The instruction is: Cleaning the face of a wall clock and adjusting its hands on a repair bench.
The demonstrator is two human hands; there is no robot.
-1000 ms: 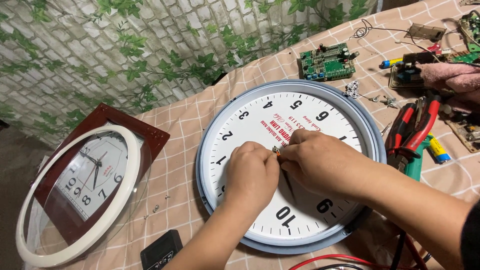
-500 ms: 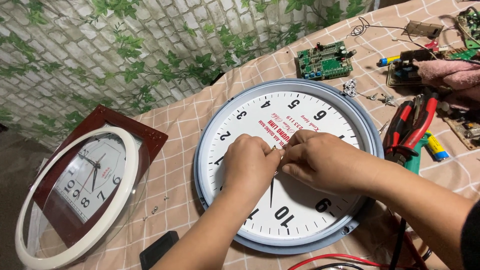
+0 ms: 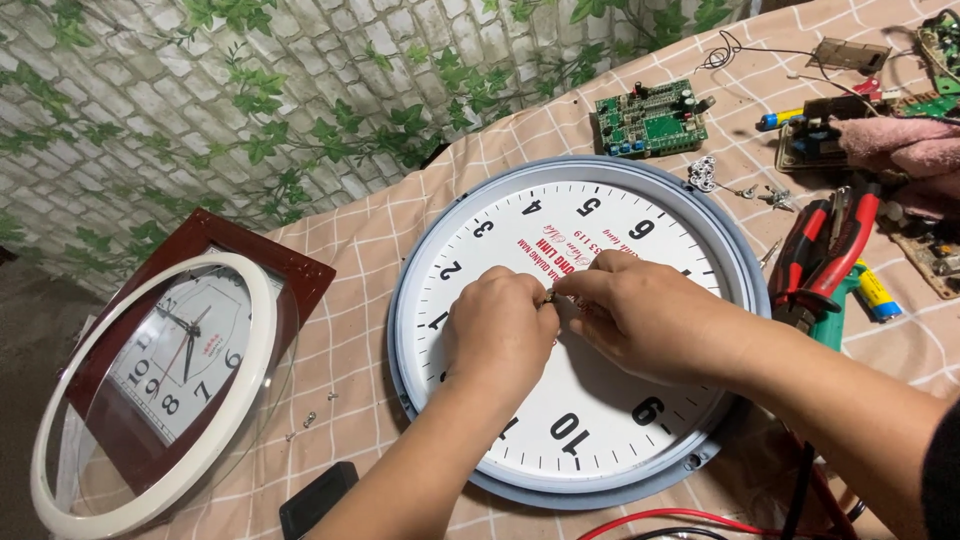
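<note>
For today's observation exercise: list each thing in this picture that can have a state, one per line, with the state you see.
Round clock: lying flat, face up, uncovered.
Left hand: fingertips pinched at the clock's centre.
Right hand: fingertips pinched at the same spot, meeting the left.
Brown clock: tilted, hands in place.
White ring: with clear cover, off, leaning over the brown clock.
Pliers: lying unused, handles close together.
Circuit board: bare, lying flat.

My table [image 3: 390,225] wears a beige checked cloth. On it lie the big round clock [image 3: 520,225], a brown framed clock [image 3: 290,270], a green circuit board [image 3: 650,125], red-handled pliers [image 3: 830,255], a battery [image 3: 878,293] and small screws [image 3: 308,420].
</note>
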